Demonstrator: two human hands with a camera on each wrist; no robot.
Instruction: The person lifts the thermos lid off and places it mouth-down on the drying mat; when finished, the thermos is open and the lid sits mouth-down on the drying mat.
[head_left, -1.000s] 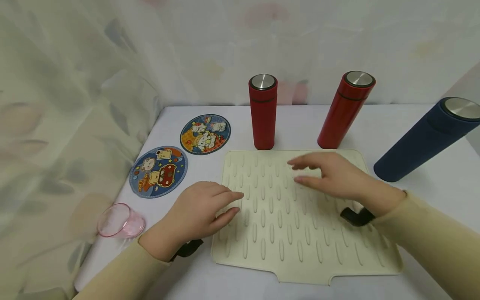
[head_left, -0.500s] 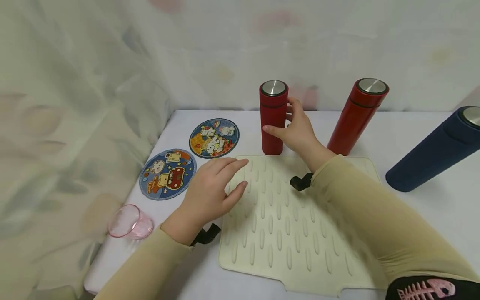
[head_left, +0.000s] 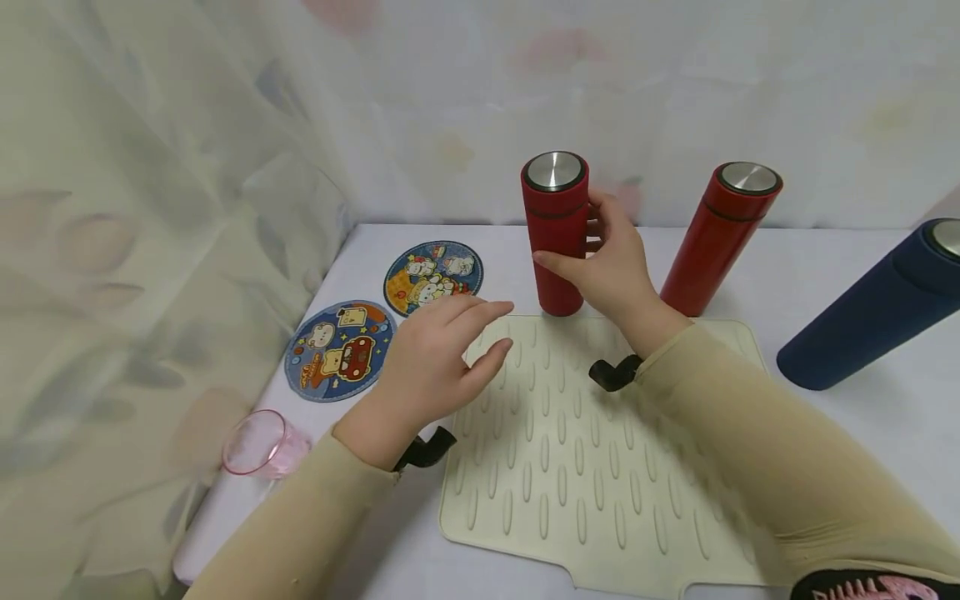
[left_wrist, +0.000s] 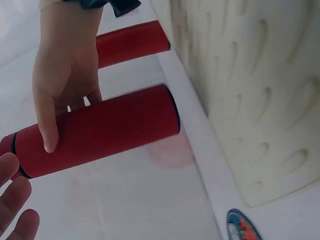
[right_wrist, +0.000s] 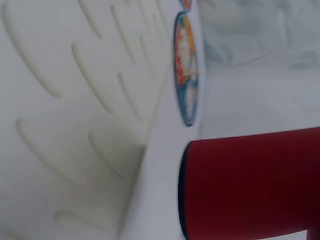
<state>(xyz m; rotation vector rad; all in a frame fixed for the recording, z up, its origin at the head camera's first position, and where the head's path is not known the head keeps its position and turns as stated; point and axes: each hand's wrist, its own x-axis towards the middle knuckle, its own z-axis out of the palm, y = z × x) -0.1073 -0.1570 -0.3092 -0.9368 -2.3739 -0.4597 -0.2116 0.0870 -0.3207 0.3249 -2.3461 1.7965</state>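
Observation:
My right hand [head_left: 611, 267] grips a red thermos flask [head_left: 555, 250] with a brushed-metal lid, thumb across its front and fingers behind its right side. The flask stands nearly upright, its base close behind the back edge of the cream ridged mat [head_left: 562, 467]. In the left wrist view the same flask [left_wrist: 115, 127] lies across the picture in that hand's grasp; the right wrist view has its lower part [right_wrist: 250, 185]. Over the mat's back left corner, my left hand [head_left: 435, 358] hovers with fingers extended and thumb apart, holding nothing.
A second red flask [head_left: 720, 242] stands behind the mat on the right, and a larger dark blue flask [head_left: 862, 308] beyond it. Two round cartoon coasters [head_left: 341, 350] lie to the left. A pink transparent cup [head_left: 266, 446] is near the table's left edge.
My right hand has gone from above the mat to the left red flask and taken hold of it. My left hand has moved forward. The head view has shifted slightly.

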